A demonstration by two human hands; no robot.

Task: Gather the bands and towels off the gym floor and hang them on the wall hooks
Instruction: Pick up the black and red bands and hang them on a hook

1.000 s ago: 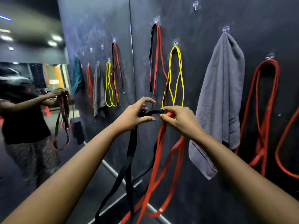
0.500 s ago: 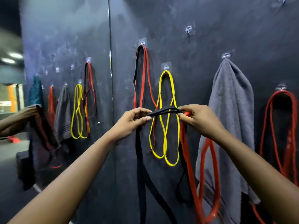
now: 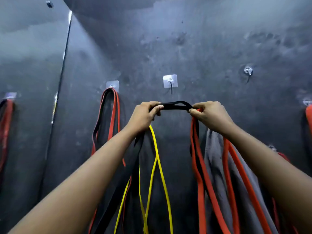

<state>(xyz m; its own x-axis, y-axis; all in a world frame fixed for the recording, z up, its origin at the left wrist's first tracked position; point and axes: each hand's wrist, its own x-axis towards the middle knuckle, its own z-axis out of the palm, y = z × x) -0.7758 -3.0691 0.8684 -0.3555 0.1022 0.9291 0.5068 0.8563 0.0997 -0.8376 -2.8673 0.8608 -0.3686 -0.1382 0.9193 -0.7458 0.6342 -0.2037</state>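
My left hand [image 3: 143, 115] and my right hand [image 3: 209, 115] both grip a black band [image 3: 175, 105], stretched level between them. It sits just below an empty wall hook [image 3: 170, 81] on a clear adhesive pad. A red band [image 3: 197, 157] is also bunched in my right hand, and both bands dangle down past my wrists. A yellow band [image 3: 157, 159] hangs on the wall behind my left hand; its hook is hidden. A grey towel [image 3: 214, 159] hangs behind my right forearm.
A black-and-red band pair [image 3: 109, 112] hangs on a hook [image 3: 112, 85] to the left. Another bare hook [image 3: 248, 70] sits up right. More red bands hang at the far left [image 3: 5, 119] and far right [image 3: 309, 115]. The wall is dark grey.
My hands have risen with the black band spread between them, up to just under the bare hook. The view has tilted up and closer to the wall; the mirror has left the frame.
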